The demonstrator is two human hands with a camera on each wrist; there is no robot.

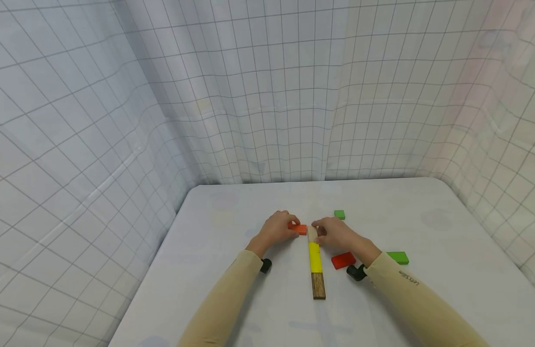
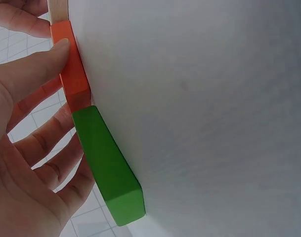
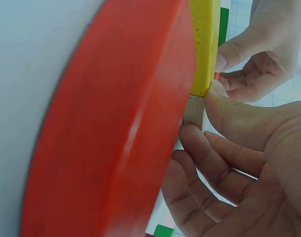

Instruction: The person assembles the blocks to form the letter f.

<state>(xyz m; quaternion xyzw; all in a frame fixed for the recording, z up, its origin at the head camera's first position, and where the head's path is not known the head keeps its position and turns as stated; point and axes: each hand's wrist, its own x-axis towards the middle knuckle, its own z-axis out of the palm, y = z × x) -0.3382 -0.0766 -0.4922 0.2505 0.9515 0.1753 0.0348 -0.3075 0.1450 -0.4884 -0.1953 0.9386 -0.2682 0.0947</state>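
My left hand [image 1: 276, 229] pinches an orange block [image 1: 302, 230] between thumb and fingers. In the left wrist view a green block [image 2: 108, 163] lies end to end with it, hidden behind the hand in the head view. My right hand [image 1: 334, 233] grips a plain wooden block [image 1: 312, 233] with thumb and fingertips, at the far end of a straight row. A yellow block [image 1: 315, 258] and a dark brown block [image 1: 318, 286] continue that row toward me. The orange block's right end sits beside the plain block's far end.
On the white table [image 1: 233, 202], a red block [image 1: 343, 260] lies under my right wrist. A small green block [image 1: 339, 214] sits beyond the right hand, and another green block [image 1: 398, 258] lies right of that forearm. White gridded curtains [image 1: 267, 96] enclose the back and sides.
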